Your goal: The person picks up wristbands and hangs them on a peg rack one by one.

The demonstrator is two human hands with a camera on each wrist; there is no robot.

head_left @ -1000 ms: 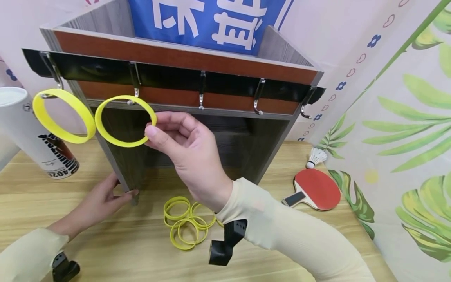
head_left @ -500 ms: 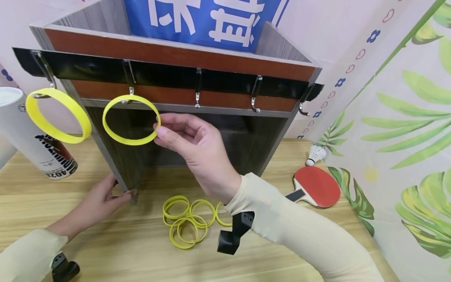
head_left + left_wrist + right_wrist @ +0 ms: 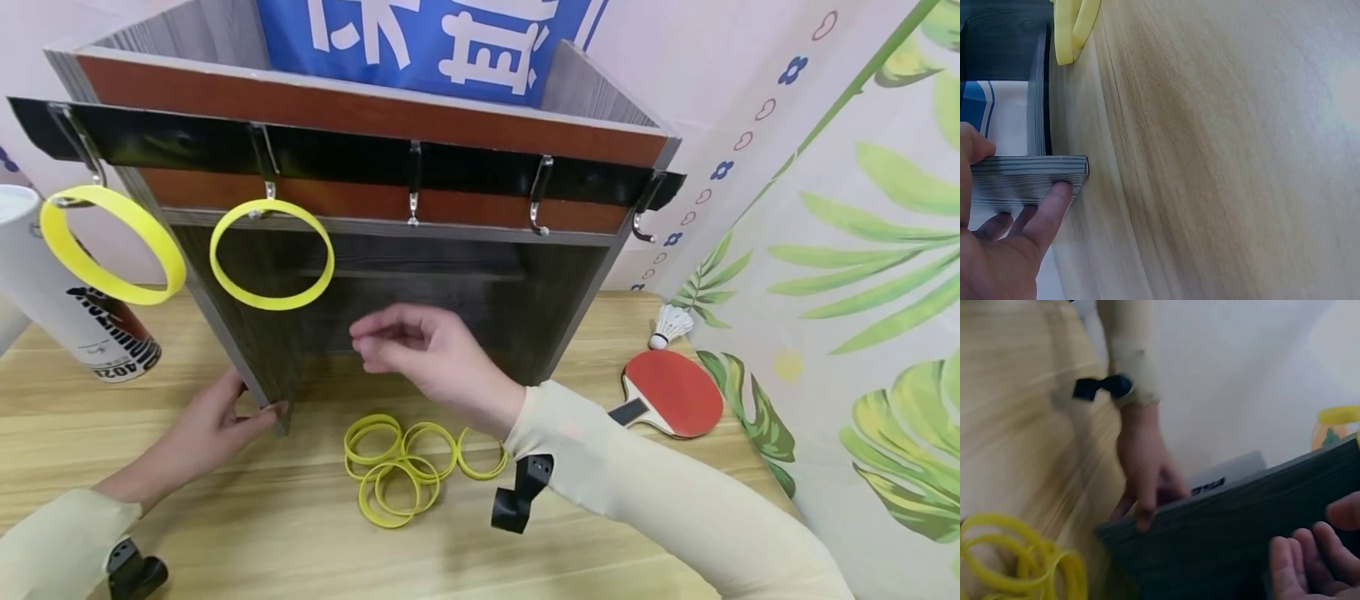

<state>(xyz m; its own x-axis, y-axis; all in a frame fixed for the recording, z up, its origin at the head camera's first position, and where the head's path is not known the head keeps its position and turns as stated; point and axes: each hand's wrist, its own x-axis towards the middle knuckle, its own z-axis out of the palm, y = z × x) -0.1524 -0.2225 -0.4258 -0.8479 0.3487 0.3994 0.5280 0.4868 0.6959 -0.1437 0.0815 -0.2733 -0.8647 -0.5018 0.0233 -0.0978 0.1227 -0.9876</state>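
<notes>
In the head view a yellow ring (image 3: 272, 303) hangs from the second hook of the black hook rail (image 3: 480, 172). Another yellow ring (image 3: 142, 294) is on the leftmost hook. My right hand (image 3: 442, 354) is below and to the right of the second ring, apart from it, with nothing in its loosely bent fingers. My left hand (image 3: 201, 433) holds the lower front corner of the grey wooden shelf's left side panel (image 3: 1029, 184), thumb and fingers on either side. Several loose yellow rings (image 3: 385, 522) lie overlapping on the table in front of the shelf.
The three hooks (image 3: 540, 208) to the right carry no rings. A white printed tube (image 3: 97, 333) stands left of the shelf. On the right lie a red table tennis bat (image 3: 678, 396) and a shuttlecock (image 3: 670, 325). A blue sign (image 3: 420, 50) rises behind the shelf top.
My right hand let go of the ring, now hanging on the second hook, and moved down and away from it. My left hand kept its hold on the panel. The head view shifted slightly.
</notes>
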